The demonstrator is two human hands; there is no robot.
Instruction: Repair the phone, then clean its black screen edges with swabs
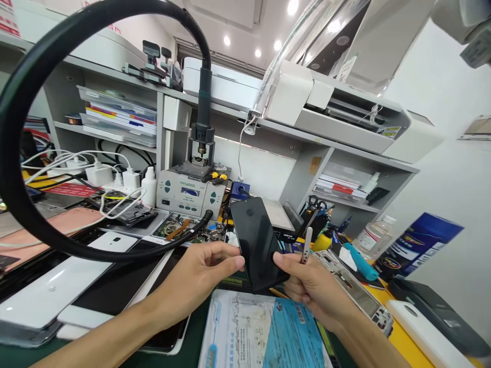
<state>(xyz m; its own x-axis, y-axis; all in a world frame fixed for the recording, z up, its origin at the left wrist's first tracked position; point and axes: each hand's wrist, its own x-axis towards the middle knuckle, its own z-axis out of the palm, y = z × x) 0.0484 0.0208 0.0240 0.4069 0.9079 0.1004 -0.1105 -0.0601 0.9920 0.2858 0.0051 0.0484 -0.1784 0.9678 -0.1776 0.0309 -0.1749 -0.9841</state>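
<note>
A black smartphone point(256, 240) is held upright above the bench, its glossy back facing me. My left hand point(199, 276) pinches its left edge with thumb and fingers. My right hand point(312, 289) grips its lower right edge and also holds a thin metal tool point(306, 244) that sticks up between the fingers. Below the hands lies a blue and white printed sheet point(261, 332).
A grey soldering station point(190, 191) with a thick black hose point(23, 204) looping left stands behind. White tablets point(57, 291) and cables lie left. An opened phone frame point(356, 291), a teal tool point(358, 260), a bottle point(374, 235) and a blue box point(418, 245) lie right. Shelves hold printers.
</note>
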